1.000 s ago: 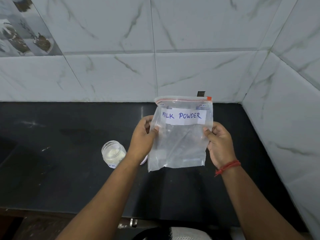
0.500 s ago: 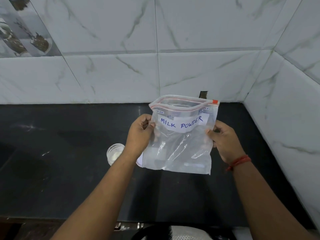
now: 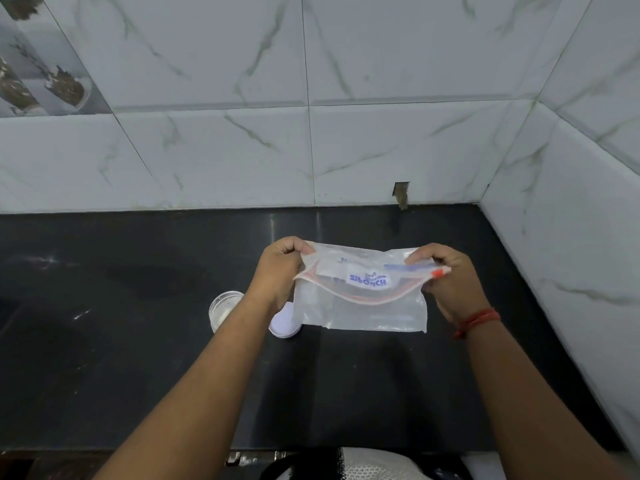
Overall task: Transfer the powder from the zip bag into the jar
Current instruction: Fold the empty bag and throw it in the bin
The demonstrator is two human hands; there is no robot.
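I hold a clear zip bag point(image 3: 360, 306) with a red zip line over the black counter, its open mouth tipped towards me. My left hand point(image 3: 278, 268) pinches the bag's left top corner. My right hand point(image 3: 445, 275) pinches the right top corner beside the red slider. The bag looks almost empty of powder. A small clear jar point(image 3: 223, 306), open and holding white powder, stands on the counter left of my left wrist, partly hidden by the forearm. A white lid point(image 3: 282, 322) lies flat beside it, under the bag's left edge.
The black counter point(image 3: 121, 341) runs left and towards me, ending at a front edge near my body. White marble-pattern tiled walls point(image 3: 415, 150) close the back and the right side. A small dark notch point(image 3: 401, 194) sits in the back wall above the counter.
The bag has been tilted from upright to nearly flat, mouth towards me, and lowered. Both hands have shifted from its sides to its top corners. The white lid now shows.
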